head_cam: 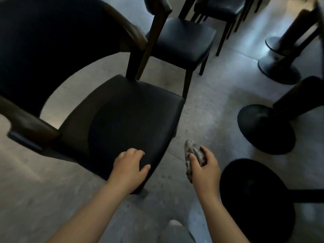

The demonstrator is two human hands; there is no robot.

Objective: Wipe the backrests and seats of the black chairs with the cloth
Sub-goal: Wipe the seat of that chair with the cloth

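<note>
My right grip (205,165) was clamped round the cloth (192,151), a crumpled grey wad pinned between thumb and curled fingers. Its loose ends stuck out above and below my thumb. That grip hung over the floor (210,102) in the lower middle of the frame, just right of the nearest chair and not touching it.

My left grip (129,165) held nothing. It rested on the front corner of the nearest chair's seat (122,116), fingers loosely bent on the black padding and thumb spread toward the edge. The seat filled the middle of the frame. Its curved black backrest (43,41) swept across the upper left, capped at both ends by brown wood (31,128).

Behind it, at upper centre, stood a second chair (182,39) with the same black seat and dark legs. Part of a third chair (222,6) showed at the top edge.

Down the right side stood three round black table bases: one at lower right (254,199), one at middle right (266,127) and one at upper right (278,67). The floor was pale grey and speckled.
</note>
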